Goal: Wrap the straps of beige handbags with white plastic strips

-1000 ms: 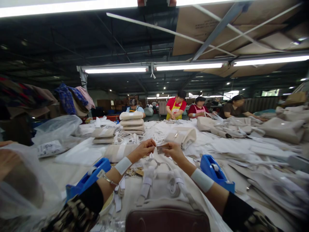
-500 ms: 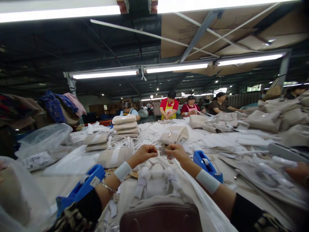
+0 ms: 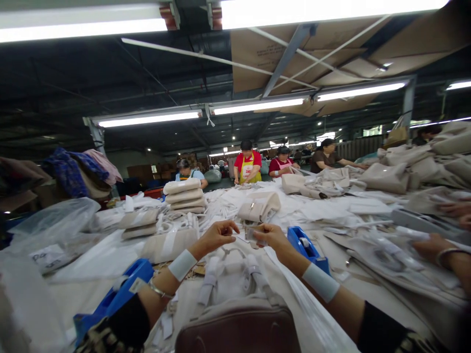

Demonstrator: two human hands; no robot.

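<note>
My left hand [image 3: 220, 234] is raised over the work in front of me, its thumb and fingers curled in a pinch; what lies between them is too small to make out. Facing it, my right hand [image 3: 271, 237] grips a small clear plastic piece [image 3: 251, 236] between thumb and fingers. A narrow gap separates the two hands. Below them is a bag with a dark brown panel [image 3: 237, 331] and pale handles [image 3: 253, 272] wrapped in white. Blue tape dispensers stand on both sides, one beside my left forearm [image 3: 114, 299] and another by my right wrist [image 3: 308, 249].
Stacked beige bags [image 3: 184, 196] and a folded bag [image 3: 259, 206] lie beyond my hands amid white wrapping. Clear plastic bags [image 3: 59, 225] are at left. A co-worker's hand [image 3: 432, 247] works on beige pieces at right. Several people stand across the table.
The view has turned slightly right. My left index finger has lifted a little away from the thumb; my right hand keeps the clear piece. The co-worker's hands at right show more.
</note>
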